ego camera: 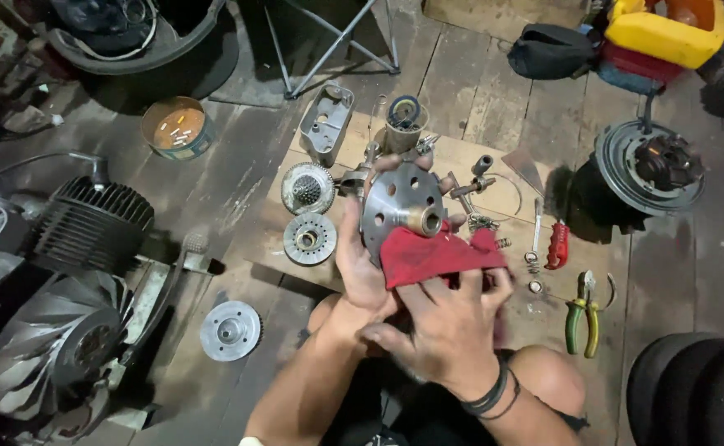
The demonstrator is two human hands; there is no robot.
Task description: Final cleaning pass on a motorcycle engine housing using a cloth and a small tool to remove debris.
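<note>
My left hand (360, 266) grips a round grey metal disc (399, 200) with several holes and a brass hub, held upright above the cardboard sheet (461, 161). My right hand (449, 326) presses a red rag (430, 254) against the disc's lower edge. Both hands sit over my knees at the bottom centre.
On the cardboard lie two toothed round parts (308, 188) (310, 239), a grey casing (326, 122), a cup-shaped part (404, 122), springs and a red-handled tool (557, 244). Green-yellow pliers (582, 318) lie right. A finned engine (89, 223), a flat disc (230, 330) and a tin (176, 128) are left.
</note>
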